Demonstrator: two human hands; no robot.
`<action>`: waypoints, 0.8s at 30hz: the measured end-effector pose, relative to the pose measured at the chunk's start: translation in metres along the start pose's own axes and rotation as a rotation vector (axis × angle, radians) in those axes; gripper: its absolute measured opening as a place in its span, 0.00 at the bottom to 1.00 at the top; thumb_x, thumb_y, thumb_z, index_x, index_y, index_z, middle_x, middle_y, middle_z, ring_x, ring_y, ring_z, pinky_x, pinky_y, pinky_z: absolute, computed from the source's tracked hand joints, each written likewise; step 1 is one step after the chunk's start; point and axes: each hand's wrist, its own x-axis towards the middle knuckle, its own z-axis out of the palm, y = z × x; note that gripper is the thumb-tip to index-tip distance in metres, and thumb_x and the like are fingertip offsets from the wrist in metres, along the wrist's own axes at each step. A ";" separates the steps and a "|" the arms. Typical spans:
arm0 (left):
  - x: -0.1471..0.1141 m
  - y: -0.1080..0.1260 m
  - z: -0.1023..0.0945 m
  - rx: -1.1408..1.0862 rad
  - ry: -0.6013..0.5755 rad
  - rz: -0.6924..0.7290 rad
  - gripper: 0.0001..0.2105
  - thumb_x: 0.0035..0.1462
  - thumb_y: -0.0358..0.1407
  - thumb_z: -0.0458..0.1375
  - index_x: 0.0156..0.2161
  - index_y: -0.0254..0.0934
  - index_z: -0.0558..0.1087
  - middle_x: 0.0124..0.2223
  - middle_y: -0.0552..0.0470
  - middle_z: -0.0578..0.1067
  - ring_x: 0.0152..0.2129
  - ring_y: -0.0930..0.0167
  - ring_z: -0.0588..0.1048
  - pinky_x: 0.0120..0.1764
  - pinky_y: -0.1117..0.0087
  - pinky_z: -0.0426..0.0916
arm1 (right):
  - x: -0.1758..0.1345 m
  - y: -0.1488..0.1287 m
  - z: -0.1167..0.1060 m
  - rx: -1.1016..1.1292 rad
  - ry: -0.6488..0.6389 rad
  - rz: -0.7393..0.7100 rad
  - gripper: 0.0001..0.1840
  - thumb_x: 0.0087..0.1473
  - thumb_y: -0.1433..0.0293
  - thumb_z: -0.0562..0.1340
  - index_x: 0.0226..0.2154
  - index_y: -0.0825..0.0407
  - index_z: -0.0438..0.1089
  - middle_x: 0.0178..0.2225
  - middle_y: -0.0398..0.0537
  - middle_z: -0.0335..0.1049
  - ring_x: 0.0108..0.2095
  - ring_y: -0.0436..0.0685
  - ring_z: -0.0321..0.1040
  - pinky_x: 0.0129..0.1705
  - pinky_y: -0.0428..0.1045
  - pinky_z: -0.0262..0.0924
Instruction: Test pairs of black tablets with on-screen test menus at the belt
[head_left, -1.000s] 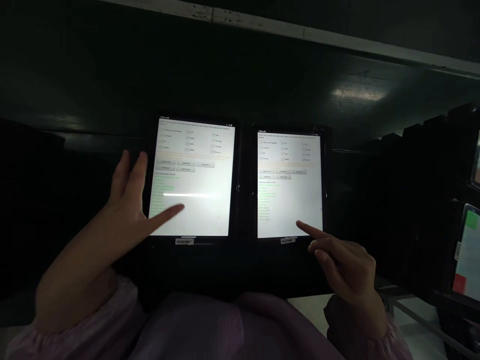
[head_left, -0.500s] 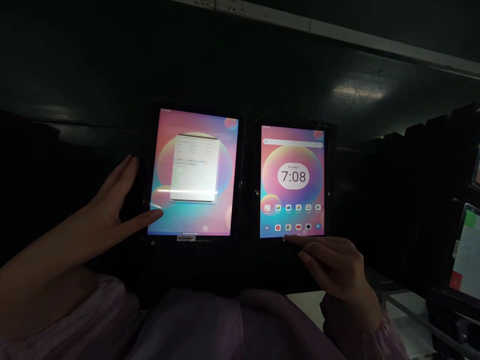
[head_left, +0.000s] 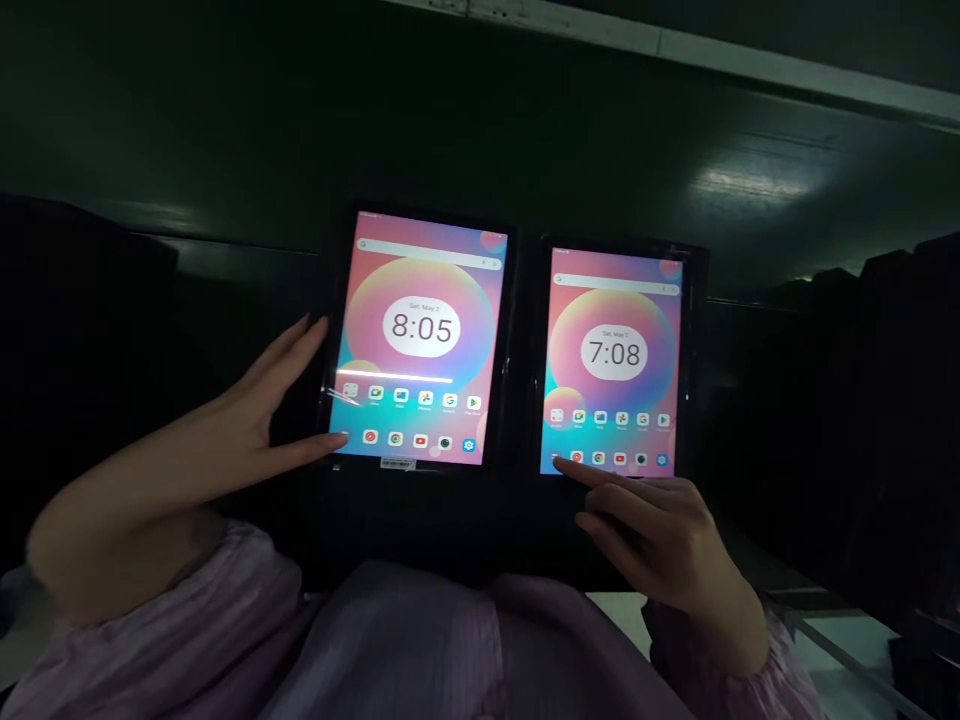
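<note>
Two lit tablets lie side by side on a dark surface, both showing a home screen with a clock and rows of icons. My left hand point(head_left: 259, 415) is open at the left edge of the left tablet point(head_left: 420, 385), its fingers spread and the thumb over the screen's lower left corner. My right hand point(head_left: 660, 530) points with the index finger at the bottom left icon of the right tablet point(head_left: 615, 310). Its other fingers are curled and hold nothing. Whether the fingertip presses the glass, I cannot tell. A small barcode label point(head_left: 397, 463) sits at the left tablet's lower edge.
Beyond the tablets stretches a dark green surface point(head_left: 300, 130), with a pale metal strip point(head_left: 585, 30) along the far side. Dark, ridged shapes point(head_left: 885, 320) rise at the right. A metal rail point(head_left: 840, 650) is at the lower right.
The left tablet went from a shrunken page card to the home screen with its clock. My right index finger moved left, from the right tablet's lower edge to the bottom left icon.
</note>
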 end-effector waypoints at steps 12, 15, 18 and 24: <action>-0.001 0.009 -0.006 -0.052 -0.039 -0.049 0.62 0.45 0.79 0.51 0.77 0.47 0.42 0.80 0.46 0.43 0.75 0.45 0.47 0.67 0.33 0.53 | 0.002 0.000 -0.002 0.069 0.089 -0.030 0.15 0.71 0.72 0.60 0.30 0.50 0.66 0.39 0.49 0.85 0.21 0.48 0.76 0.20 0.44 0.63; 0.000 0.012 -0.006 -0.073 -0.036 -0.052 0.61 0.45 0.78 0.53 0.77 0.46 0.45 0.80 0.46 0.44 0.75 0.44 0.47 0.66 0.34 0.55 | 0.004 0.001 -0.002 0.071 0.093 -0.027 0.14 0.70 0.73 0.61 0.30 0.50 0.66 0.39 0.48 0.85 0.21 0.49 0.76 0.19 0.44 0.62; 0.002 0.014 -0.007 -0.090 -0.048 -0.067 0.62 0.43 0.79 0.53 0.77 0.45 0.47 0.80 0.45 0.44 0.74 0.42 0.47 0.66 0.33 0.55 | 0.005 0.002 -0.001 0.052 0.101 -0.025 0.14 0.69 0.73 0.61 0.29 0.50 0.65 0.38 0.47 0.85 0.17 0.47 0.71 0.19 0.45 0.62; 0.000 0.004 -0.004 -0.058 -0.040 -0.080 0.61 0.46 0.77 0.54 0.77 0.49 0.41 0.80 0.46 0.43 0.74 0.42 0.50 0.65 0.31 0.54 | 0.004 0.003 0.001 0.040 0.088 -0.032 0.18 0.71 0.71 0.60 0.28 0.51 0.64 0.39 0.49 0.85 0.13 0.43 0.63 0.17 0.44 0.58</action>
